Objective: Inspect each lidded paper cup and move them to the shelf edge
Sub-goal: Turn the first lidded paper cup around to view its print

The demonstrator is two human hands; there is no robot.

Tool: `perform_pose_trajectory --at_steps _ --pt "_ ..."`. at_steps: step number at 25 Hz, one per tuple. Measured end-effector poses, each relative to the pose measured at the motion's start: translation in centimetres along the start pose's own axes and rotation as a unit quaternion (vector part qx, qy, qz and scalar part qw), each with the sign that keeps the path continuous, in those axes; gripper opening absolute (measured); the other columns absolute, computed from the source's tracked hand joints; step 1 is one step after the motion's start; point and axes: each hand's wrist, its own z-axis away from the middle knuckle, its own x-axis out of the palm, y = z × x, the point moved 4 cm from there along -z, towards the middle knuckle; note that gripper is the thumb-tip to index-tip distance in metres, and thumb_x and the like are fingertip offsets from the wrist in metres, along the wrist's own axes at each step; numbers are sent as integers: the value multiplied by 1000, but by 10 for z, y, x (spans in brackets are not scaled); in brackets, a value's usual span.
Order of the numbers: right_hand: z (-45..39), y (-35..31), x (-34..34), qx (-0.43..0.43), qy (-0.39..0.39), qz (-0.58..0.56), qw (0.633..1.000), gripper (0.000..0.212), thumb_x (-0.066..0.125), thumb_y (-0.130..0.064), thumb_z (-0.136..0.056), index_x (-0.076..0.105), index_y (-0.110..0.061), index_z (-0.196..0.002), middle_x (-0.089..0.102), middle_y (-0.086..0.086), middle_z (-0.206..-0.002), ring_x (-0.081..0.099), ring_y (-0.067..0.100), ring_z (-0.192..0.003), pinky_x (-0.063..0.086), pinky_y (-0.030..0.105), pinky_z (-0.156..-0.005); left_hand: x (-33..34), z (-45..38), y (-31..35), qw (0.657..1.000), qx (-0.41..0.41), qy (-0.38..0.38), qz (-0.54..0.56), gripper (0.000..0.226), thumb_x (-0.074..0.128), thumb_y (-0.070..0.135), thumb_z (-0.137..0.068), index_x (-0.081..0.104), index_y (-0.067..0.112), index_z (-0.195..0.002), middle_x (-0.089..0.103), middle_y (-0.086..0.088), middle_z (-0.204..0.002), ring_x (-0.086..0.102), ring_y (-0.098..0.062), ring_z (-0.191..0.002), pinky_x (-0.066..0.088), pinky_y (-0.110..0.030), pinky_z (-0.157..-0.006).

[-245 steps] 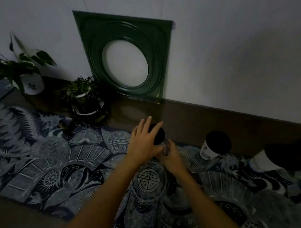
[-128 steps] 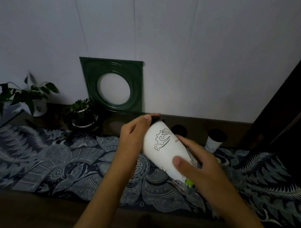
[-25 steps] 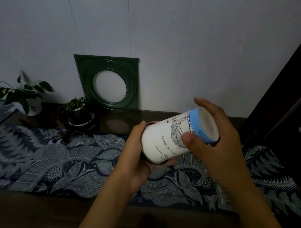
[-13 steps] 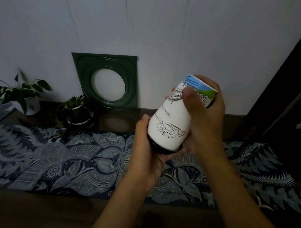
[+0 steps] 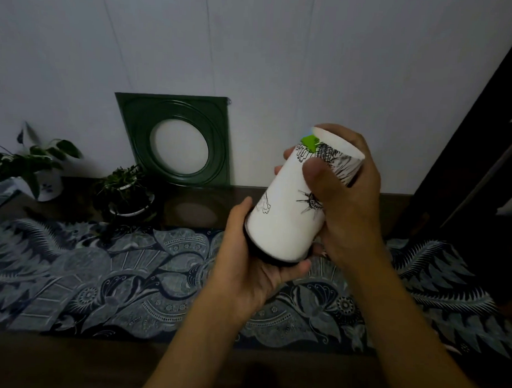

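I see the left hand (image 5: 256, 269) cupped under the black lid (image 5: 271, 256), fingers curled round it. The paper cup (image 5: 292, 203) is upside down, tilted, lifted above the patterned cloth (image 5: 101, 275). The right hand (image 5: 346, 197) wraps the base end, thumb across the print. The lid is mostly hidden, probably seated. The shelf's front edge (image 5: 69, 358) is dark. The right side is too dim to read.
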Motion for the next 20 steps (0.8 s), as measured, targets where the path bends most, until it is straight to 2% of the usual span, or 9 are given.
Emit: perform_pose_trajectory --at_steps 3,5,6,8,11,14,17,19,20 --pt "5 3 -1 -25 106 -10 994 53 82 -42 -68 59 -24 -113 71 11 -112 72 33 -100 61 53 -81 1 -2 5 976 191 45 -90 54 54 60 -90 64 18 -124 75 -16 -115 76 -33 -94 63 -43 -63" --pt "8 4 -1 -17 142 -24 989 51 82 -44 -68 60 -27 -111 73 -2 -105 74 20 -94 62 40 -76 3 -1 6 939 295 65 -164 50 44 56 -92 57 22 -126 70 -14 -123 72 -34 -105 61 -51 -72" --pt "8 5 -1 -15 141 -28 990 52 83 -44 -67 60 -27 -111 73 -3 -104 74 18 -93 61 37 -76 2 -1 6 928 318 75 -178 47 41 55 -93 57 24 -123 68 -14 -124 70 -35 -106 59 -53 -73" --pt "4 3 -2 -8 96 -29 995 60 86 -44 -66 58 -26 -117 72 4 -110 73 23 -98 61 41 -78 0 -2 6 949 276 75 -136 46 42 56 -94 62 23 -120 71 -16 -121 71 -37 -103 60 -49 -68" --pt "-3 -6 -3 -4 -52 -37 998 82 89 -52 -64 52 -22 -131 65 24 -122 69 42 -106 58 57 -87 0 -3 0 996 77 10 -49 66 42 64 -95 68 10 -124 74 -22 -112 72 -39 -88 61 -37 -53" --pt "-5 -11 -3 3 -109 -28 994 96 87 -56 -64 46 -15 -140 57 32 -129 66 48 -107 56 63 -88 2 0 -8 996 -60 -60 0 70 41 64 -95 72 6 -116 72 -23 -105 72 -40 -79 61 -32 -46" --pt "-2 -10 -3 -18 -53 -12 998 89 85 -59 -63 51 -15 -133 59 30 -128 66 48 -107 56 66 -86 2 -1 -9 998 -31 -51 -3 70 39 66 -96 74 8 -115 74 -24 -105 73 -40 -80 61 -33 -48" --pt "4 -9 -3 -41 27 0 999 75 86 -53 -66 53 -20 -126 64 21 -124 70 38 -105 60 57 -83 1 -4 -5 997 65 -12 -44 65 40 65 -97 77 14 -112 77 -19 -107 76 -35 -85 63 -37 -56" --pt "8 -8 -3 -46 73 7 996 68 85 -48 -68 53 -24 -123 67 11 -119 73 28 -101 63 48 -79 1 -4 -3 989 126 12 -76 61 41 65 -96 75 18 -114 78 -15 -110 76 -31 -90 64 -41 -62"
